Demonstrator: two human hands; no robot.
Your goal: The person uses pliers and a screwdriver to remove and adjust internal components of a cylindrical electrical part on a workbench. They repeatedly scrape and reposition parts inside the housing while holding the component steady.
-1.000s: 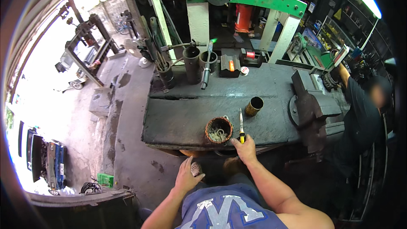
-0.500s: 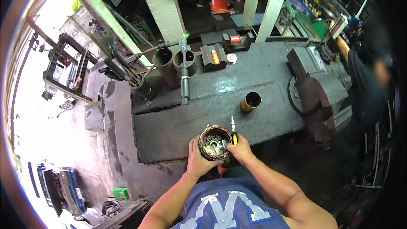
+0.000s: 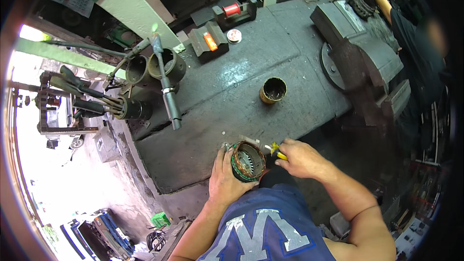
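In front of my body, my left hand (image 3: pixel 224 176) is wrapped round a ring-shaped stator (image 3: pixel 248 161) with copper windings and green edging. It is tilted, its open end turned up and to the right, showing a toothed metal part inside. My right hand (image 3: pixel 302 158) is closed round what look like small pliers (image 3: pixel 279 152) with yellow-and-black handles. Their silver tip is close to the stator's right rim; blur hides whether they touch. On the bench (image 3: pixel 193 157), beyond both hands, stands a brass-coloured hollow cylinder (image 3: pixel 273 90) with a dark inside.
A large vise (image 3: pixel 360 55) stands at the right. Metal cups (image 3: pixel 166 65) and a long-handled tool (image 3: pixel 166 87) are at the left, near a can of tools (image 3: pixel 133 108). An orange box (image 3: pixel 210 41), a round tin (image 3: pixel 234 36) and a red spool (image 3: pixel 231 9) sit farther back.
My right hand has moved right, away from the stator's inside, with the pliers now pointing left at its rim. The stator has tilted to the right. My view has shifted too.
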